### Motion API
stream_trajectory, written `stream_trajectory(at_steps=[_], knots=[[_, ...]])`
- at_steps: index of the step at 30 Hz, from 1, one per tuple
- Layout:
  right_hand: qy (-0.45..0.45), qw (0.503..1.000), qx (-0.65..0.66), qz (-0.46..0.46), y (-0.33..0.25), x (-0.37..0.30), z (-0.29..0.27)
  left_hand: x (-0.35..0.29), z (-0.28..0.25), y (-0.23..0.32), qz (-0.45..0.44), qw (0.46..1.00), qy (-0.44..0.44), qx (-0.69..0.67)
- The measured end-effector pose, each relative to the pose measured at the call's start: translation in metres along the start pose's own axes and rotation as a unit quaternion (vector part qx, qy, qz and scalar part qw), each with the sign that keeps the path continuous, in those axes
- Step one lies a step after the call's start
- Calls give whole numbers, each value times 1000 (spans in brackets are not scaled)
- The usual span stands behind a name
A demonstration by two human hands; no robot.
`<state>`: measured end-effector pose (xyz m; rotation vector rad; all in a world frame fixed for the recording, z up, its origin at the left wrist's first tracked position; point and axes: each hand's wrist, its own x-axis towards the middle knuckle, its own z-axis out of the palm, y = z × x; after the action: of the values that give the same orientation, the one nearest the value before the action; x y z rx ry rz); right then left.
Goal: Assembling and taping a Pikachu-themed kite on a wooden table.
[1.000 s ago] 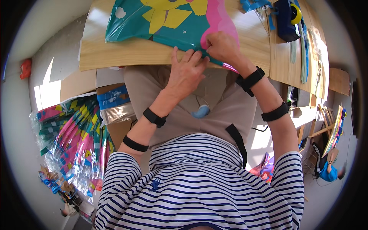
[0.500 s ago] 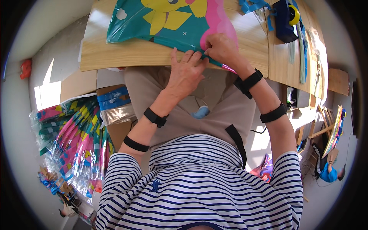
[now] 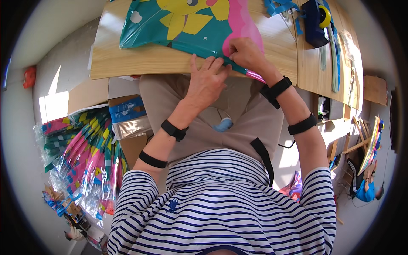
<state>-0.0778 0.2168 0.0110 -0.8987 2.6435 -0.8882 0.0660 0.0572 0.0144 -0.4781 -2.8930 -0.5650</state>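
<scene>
A glossy teal plastic sheet (image 3: 202,40) with a yellow cartoon figure and a scalloped pink border lies at the table's near edge. Its near side is gathered into a narrow band that slants down to the right. My right hand (image 3: 245,54) is closed in a pinch on this band, beside the pink border. Just to its left, my left hand (image 3: 206,83) rests with fingers spread over the table edge, fingertips against the band. Its thumb side comes close to my right hand. The band's pink end pokes out below my right wrist.
On the table's right stand a dark blue tape dispenser (image 3: 314,32) with a yellow roll and some blue strips (image 3: 278,6). Many folded printed sheets (image 3: 85,157) hang in a heap at my left, beside a cardboard box (image 3: 134,146). A co-worker (image 3: 366,189) sits far right.
Both hands stay almost in place on the band. Slightly more of its pink end shows below my right wrist. The co-worker at the right has shifted their arms.
</scene>
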Motion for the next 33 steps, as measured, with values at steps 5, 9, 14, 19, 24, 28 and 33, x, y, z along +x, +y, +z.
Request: stream_trajectory(at_steps=[5,9,14,19,24,28,33], knots=[[8,1000,20,6,-4,-3,1,-1,1,0,-4,1000,-3,3],[7,1000,11,-4,-1,1,2,-1,1,-1,-2,1000,-2,7],[25,999,38,-26,11,2,5,0,-1,1,-1,1000,-6,9],[2,999,47,2,0,-3,-2,-1,0,2,-5,1000,-6,9],[7,999,36,-21,8,-2,3,0,-2,2,-2,1000,-10,4],[-1,998,54,-15,7,0,1,0,-1,1,-1,1000,-5,3],[-6,998,60,-2,2,-2,-2,0,-2,2,-3,1000,-6,3]])
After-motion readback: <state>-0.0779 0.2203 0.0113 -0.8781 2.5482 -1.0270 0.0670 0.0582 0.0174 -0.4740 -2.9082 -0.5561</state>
